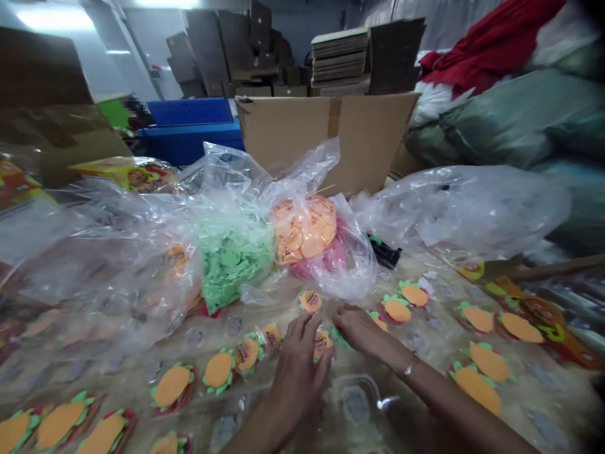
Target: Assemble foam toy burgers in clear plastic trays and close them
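My left hand (300, 353) is bent over a toy burger (322, 343) with an orange top and a printed picture, its thumb and fingers closed around the edges. Just to the right, my right hand (357, 326) has its fingers curled down onto a green lettuce-shaped piece (341, 338); its fingertips are partly hidden. Another printed orange-topped piece (311, 301) lies just beyond both hands. Left of my left hand runs a row of toy burgers (220, 370) with orange tops and green frills. Near my right wrist is a clear plastic tray (358, 403).
Behind the hands stand clear bags of green pieces (234, 255), orange discs (305, 230) and pink pieces (326, 255). A black tape dispenser (385, 252) sits to their right. More toy burgers (477, 388) lie at right. A large cardboard box (326, 139) rises behind.
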Demonstrator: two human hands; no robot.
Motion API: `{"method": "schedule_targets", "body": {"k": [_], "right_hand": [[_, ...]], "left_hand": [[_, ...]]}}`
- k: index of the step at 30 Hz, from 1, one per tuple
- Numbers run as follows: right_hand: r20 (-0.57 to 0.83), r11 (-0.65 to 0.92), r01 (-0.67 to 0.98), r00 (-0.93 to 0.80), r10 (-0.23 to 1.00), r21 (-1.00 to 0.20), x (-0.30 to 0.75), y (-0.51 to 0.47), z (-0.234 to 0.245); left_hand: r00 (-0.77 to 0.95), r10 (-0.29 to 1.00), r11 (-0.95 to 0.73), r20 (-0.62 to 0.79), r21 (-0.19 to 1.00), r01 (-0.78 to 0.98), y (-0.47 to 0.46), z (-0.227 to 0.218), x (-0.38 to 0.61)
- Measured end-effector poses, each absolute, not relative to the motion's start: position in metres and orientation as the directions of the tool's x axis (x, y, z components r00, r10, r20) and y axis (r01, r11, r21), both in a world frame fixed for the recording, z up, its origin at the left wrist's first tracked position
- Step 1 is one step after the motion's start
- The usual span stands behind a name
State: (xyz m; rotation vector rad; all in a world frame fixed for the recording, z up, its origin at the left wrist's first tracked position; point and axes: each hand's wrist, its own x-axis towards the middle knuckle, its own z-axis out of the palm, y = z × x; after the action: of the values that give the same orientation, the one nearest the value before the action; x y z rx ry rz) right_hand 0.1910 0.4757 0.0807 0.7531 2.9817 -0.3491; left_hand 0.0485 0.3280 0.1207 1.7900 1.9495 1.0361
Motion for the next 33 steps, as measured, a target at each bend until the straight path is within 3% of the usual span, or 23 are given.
{"method": "schedule_targets", "body": {"k": [4,9,13,16,19,25,29,33], "right_hand": [[-0.056,0.860,0.488,-0.873,0.485,-0.150,0.194,0.474,0.083],[-0.171,0.846,0.512,-0.856,0.488,-0.148,0.191,0.472,0.082],[-0.236,0.810,0.563,-0.819,0.522,-0.162,0.198,0.475,0.082],[-0.217,0.804,0.560,-0.825,0.521,-0.199,0.205,0.476,0.095],[-0.152,0.756,0.584,-0.810,0.566,-0.295,0.207,0.479,0.114],[-0.016,0.560,0.448,-0.790,0.613,-0.697,0.187,0.500,0.130],[0.060,0.568,0.368,-0.801,0.596,-0.736,0.145,0.514,0.149],[0.400,0.676,0.252,-0.646,0.650,-0.693,0.078,0.517,0.192]], "left_hand": [[-0.182,0.967,-0.001,0.177,0.721,0.693,0.338,0.143,0.035],[-0.126,0.982,-0.004,0.142,0.676,0.737,0.346,0.149,0.020],[-0.179,0.969,0.070,0.169,0.510,0.857,0.321,0.146,-0.026],[-0.187,0.980,0.147,0.072,0.373,0.916,0.288,0.129,-0.062],[-0.192,0.981,0.192,-0.035,0.356,0.914,0.265,0.108,-0.075],[-0.247,0.967,0.244,-0.055,0.459,0.854,0.272,0.105,-0.065],[-0.259,0.965,0.199,0.050,0.505,0.840,0.293,0.116,-0.062],[-0.229,0.973,0.202,-0.027,0.578,0.791,0.315,0.118,-0.058]]}}
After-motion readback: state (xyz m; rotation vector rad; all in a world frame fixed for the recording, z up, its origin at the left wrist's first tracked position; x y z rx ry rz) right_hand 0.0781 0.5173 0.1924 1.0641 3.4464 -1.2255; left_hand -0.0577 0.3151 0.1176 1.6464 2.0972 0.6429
